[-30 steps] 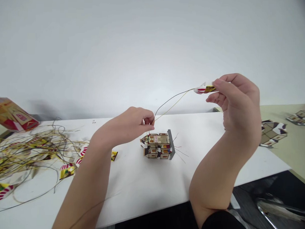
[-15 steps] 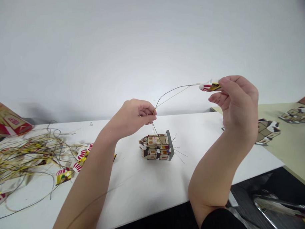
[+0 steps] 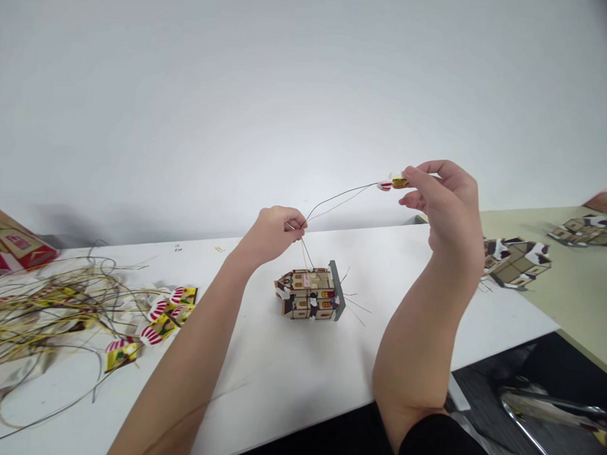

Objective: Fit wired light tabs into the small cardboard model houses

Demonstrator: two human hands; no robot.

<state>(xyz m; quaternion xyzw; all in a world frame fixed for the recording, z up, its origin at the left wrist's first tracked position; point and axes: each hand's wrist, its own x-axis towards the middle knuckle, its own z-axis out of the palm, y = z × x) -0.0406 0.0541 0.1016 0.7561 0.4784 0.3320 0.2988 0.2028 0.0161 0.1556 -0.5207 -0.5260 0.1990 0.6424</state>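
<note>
white counter (image 3: 288,373) backed by plain white wall (image 3: 239,86) | small brown cardboard model house (image 3: 310,293) mid-counter | left hand (image 3: 272,234) grip pinched on thin dark wire (image 3: 334,199) above house | right hand (image 3: 446,209) grip pinched on wire's red-white-yellow tag (image 3: 392,183)

Hands: two, left hand (image 3: 272,233) and right hand (image 3: 446,206)
Model house (image 3: 310,293) on white surface (image 3: 289,366): one
Houses on far surface: two, near house (image 3: 516,260), far house (image 3: 579,229)
Red box (image 3: 9,244): one
Wire pile (image 3: 46,305): one

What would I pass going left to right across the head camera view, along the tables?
Red box → tangle of wires → striped tags → left hand pinching a wire → small model house → right hand holding a tag → model houses on the beige table.
</note>
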